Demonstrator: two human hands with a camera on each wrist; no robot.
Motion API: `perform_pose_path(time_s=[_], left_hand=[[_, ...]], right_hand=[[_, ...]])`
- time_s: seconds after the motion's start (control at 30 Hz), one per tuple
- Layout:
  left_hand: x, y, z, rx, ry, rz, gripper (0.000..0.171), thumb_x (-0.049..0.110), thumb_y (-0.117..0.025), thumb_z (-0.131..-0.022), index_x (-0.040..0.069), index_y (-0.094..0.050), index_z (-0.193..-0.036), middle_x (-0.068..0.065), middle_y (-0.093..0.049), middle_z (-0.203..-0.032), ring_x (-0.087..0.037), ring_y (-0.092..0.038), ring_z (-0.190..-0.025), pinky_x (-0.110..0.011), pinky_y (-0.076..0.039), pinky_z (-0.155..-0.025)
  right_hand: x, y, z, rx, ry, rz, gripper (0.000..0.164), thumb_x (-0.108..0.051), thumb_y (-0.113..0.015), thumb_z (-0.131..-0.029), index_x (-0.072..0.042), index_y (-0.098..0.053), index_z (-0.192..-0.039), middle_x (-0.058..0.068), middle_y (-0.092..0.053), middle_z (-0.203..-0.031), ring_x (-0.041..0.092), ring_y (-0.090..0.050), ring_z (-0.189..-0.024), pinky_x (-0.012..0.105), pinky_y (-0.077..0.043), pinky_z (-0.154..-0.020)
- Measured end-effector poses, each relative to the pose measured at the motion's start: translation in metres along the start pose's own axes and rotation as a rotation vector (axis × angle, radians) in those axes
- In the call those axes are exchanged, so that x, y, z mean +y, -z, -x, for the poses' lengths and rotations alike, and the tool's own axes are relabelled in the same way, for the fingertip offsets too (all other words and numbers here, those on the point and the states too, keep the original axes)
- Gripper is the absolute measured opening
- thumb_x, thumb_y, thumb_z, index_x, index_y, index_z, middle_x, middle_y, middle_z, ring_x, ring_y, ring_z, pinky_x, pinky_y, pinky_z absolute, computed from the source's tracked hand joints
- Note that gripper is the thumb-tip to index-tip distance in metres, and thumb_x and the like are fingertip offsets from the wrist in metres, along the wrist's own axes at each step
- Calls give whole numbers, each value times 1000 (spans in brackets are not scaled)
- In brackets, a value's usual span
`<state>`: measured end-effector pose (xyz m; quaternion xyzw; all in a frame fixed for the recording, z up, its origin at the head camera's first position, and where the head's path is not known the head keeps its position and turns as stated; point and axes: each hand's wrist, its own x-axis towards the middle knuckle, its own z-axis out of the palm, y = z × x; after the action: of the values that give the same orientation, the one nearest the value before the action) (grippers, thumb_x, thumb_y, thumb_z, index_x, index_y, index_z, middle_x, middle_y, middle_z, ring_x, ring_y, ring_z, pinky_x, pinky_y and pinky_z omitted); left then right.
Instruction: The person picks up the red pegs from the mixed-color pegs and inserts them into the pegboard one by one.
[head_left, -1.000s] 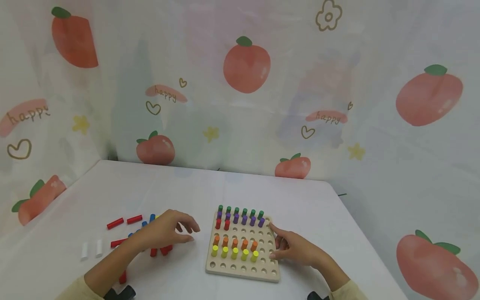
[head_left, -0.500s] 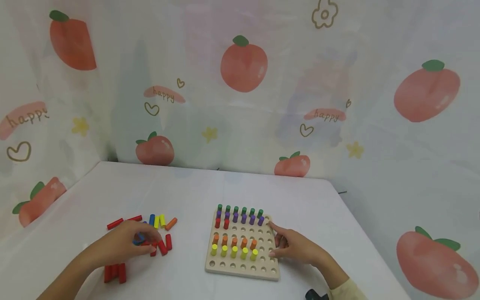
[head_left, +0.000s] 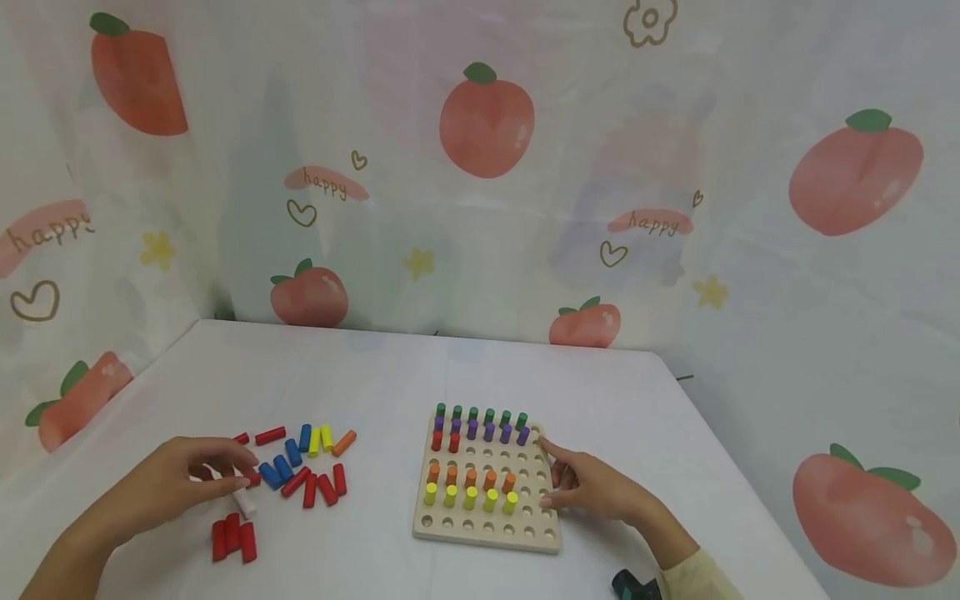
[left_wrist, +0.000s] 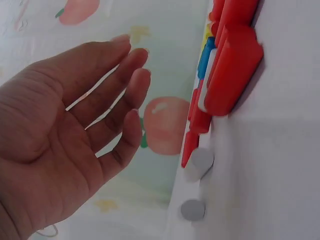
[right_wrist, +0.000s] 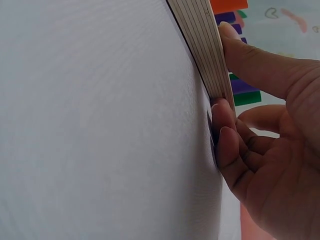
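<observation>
A wooden pegboard (head_left: 491, 540) lies on the table, with green, purple, red, orange and yellow pegs standing in rows of its holes. My right hand (head_left: 596, 492) holds the board's right edge. Its thumb lies over the top face and lower fingers curl against the side in the right wrist view. My left hand (head_left: 176, 483) hovers over the loose pegs at the left. Its fingers are relaxed and slightly bent, with nothing between them in the left wrist view. Below its fingertips are a white peg (head_left: 244, 503) and several red pegs (left_wrist: 232, 75).
Loose blue pegs (head_left: 282, 467), yellow pegs (head_left: 326, 438) and an orange peg (head_left: 344, 442) lie between the left hand and the board. Three red pegs (head_left: 233, 537) lie nearer the front. A fruit-printed cloth (head_left: 487, 208) hangs behind the white table (head_left: 390, 375).
My left hand has travelled left, from beside the board across the loose pegs to their left side. My right hand has stayed at the board's right edge.
</observation>
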<state>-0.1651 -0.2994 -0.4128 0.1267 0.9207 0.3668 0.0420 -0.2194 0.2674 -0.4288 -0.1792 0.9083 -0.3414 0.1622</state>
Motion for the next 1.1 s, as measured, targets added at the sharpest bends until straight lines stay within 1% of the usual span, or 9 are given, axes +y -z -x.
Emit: perform_pose_path(time_s=[0.17, 0.43, 0.57, 0.63, 0.7, 0.77, 0.83, 0.93, 1.1], left_hand=[[-9, 7, 3, 39, 48, -35, 30, 20, -82, -89, 9, -75, -116, 2, -71, -101, -19, -64, -90, -25, -56, -73], [-20, 11, 2, 121, 32, -130, 25, 17, -84, -88, 9, -76, -110, 2, -70, -97, -18, -62, -86, -23, -54, -70], [-25, 12, 1, 178, 59, -176, 24, 16, -84, -87, 10, -77, -109, 1, -68, -94, -18, -61, -84, -24, -55, -68], [-27, 11, 1, 216, 72, -200, 27, 15, -85, -86, 8, -76, -110, -4, -68, -96, -21, -61, -84, -28, -57, -68], [-29, 9, 0, 260, 90, -224, 32, 16, -85, -86, 5, -74, -114, -15, -68, -102, -28, -62, -84, -36, -60, -68], [-30, 8, -2, 292, 105, -248, 40, 17, -84, -87, 2, -70, -122, -26, -64, -114, -41, -62, -93, -49, -61, -73], [-32, 5, -5, 307, 118, -261, 48, 19, -82, -89, 0, -65, -130, -34, -55, -128, -53, -55, -108, -61, -57, -79], [-35, 2, -7, 284, 118, -275, 51, 21, -78, -92, 0, -61, -136, -37, -48, -139, -61, -41, -125, -74, -46, -88], [-42, -3, -7, 234, 117, -291, 41, 24, -76, -94, 1, -70, -127, -36, -47, -142, -62, -38, -129, -77, -41, -89]], right_hand=[[1, 1, 0, -5, 3, -7, 94, -32, -86, -86, 1, -35, -158, 4, -56, -100, 21, -52, -85, 28, -44, -68], [3, 2, 0, -9, 25, 4, 93, -31, -85, -88, 1, -34, -159, 5, -56, -100, 20, -53, -86, 28, -44, -69], [4, 2, 1, -13, 20, -2, 93, -30, -85, -88, 1, -34, -159, 5, -56, -100, 21, -52, -86, 28, -44, -69], [5, 2, 1, -15, 18, -4, 93, -31, -85, -88, 0, -34, -159, 4, -56, -100, 20, -52, -86, 28, -44, -69], [6, 2, 0, -15, 22, -1, 93, -31, -85, -88, 0, -34, -159, 4, -56, -101, 20, -53, -86, 28, -44, -69], [6, 2, 0, -12, 28, 1, 93, -32, -84, -88, 0, -34, -159, 4, -57, -101, 19, -53, -85, 28, -44, -69], [7, 2, -1, -10, 29, 1, 92, -32, -84, -89, 0, -33, -159, 3, -57, -101, 18, -53, -85, 27, -45, -69], [6, 2, -1, -8, 19, -5, 93, -32, -84, -88, -1, -34, -159, 3, -57, -102, 19, -53, -85, 27, -44, -69], [3, 2, -2, -4, 13, -6, 93, -30, -85, -88, -1, -34, -160, 4, -57, -101, 21, -53, -85, 29, -44, -68]])
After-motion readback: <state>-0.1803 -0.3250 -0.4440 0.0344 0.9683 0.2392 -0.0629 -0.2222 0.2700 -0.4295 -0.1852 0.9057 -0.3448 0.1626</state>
